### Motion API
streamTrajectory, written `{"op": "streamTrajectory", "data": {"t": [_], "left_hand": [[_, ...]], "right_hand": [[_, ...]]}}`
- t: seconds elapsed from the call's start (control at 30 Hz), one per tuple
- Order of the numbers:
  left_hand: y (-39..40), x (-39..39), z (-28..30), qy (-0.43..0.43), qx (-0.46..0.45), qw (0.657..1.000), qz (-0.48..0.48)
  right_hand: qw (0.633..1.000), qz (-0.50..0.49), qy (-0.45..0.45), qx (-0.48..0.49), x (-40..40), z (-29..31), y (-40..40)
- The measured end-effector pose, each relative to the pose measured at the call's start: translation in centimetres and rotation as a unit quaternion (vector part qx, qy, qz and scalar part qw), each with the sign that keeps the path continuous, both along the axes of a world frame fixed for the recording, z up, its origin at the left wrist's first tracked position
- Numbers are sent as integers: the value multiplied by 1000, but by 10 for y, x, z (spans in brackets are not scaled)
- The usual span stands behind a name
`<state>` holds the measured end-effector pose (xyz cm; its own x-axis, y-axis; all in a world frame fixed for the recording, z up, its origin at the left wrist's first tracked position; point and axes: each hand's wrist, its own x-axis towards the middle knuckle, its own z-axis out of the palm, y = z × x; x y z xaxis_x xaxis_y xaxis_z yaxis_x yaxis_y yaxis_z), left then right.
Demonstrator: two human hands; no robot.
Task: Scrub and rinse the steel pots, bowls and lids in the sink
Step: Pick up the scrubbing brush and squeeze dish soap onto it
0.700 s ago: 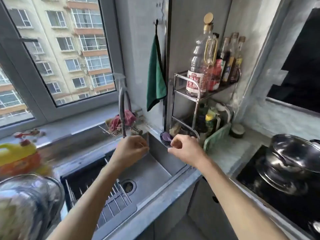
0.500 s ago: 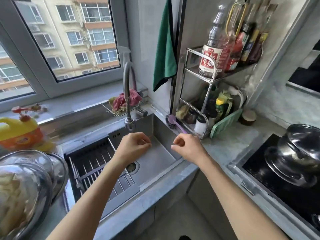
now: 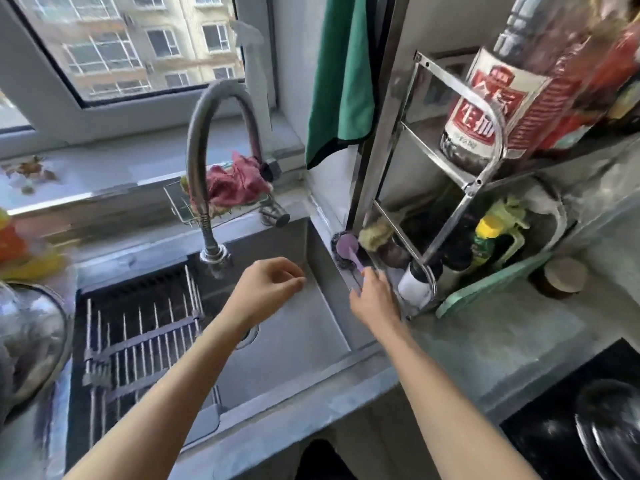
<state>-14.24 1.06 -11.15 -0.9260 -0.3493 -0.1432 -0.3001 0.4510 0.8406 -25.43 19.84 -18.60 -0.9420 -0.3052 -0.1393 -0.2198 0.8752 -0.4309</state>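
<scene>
The steel sink (image 3: 311, 327) holds a dark wire drying rack (image 3: 138, 337) on its left half, and the curved tap (image 3: 204, 188) arches over it. A purple-handled scrub brush (image 3: 348, 249) lies on the sink's right rim. My right hand (image 3: 372, 299) reaches to it, and its fingers close round the handle's near end. Over the basin hovers my left hand (image 3: 266, 289), fingers loosely curled and holding nothing. Stacked steel bowls (image 3: 27, 341) sit on the counter at the far left. A steel pot and lid (image 3: 602, 431) rest on the black hob at the lower right.
A steel shelf rack (image 3: 450, 168) with sauce bottles stands right of the sink. A green cloth (image 3: 341, 81) hangs on the wall. A red rag (image 3: 235, 185) lies in a wire tray behind the tap. A green board (image 3: 491, 285) leans on the rack. The window sill runs behind.
My right hand has moved right from above the basin to the brush and taken hold of its handle. The view has tilted down and closer. My left hand stays over the sink.
</scene>
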Motion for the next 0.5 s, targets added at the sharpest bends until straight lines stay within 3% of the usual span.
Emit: {"op": "streamTrajectory", "data": {"t": [0.27, 0.5], "left_hand": [[-1, -24, -47, -91, 42, 994, 52], [-8, -10, -58, -115, 81, 981, 133]], "right_hand": [[997, 20, 34, 62, -39, -37, -18], [989, 61, -39, -130, -24, -38, -16]]}}
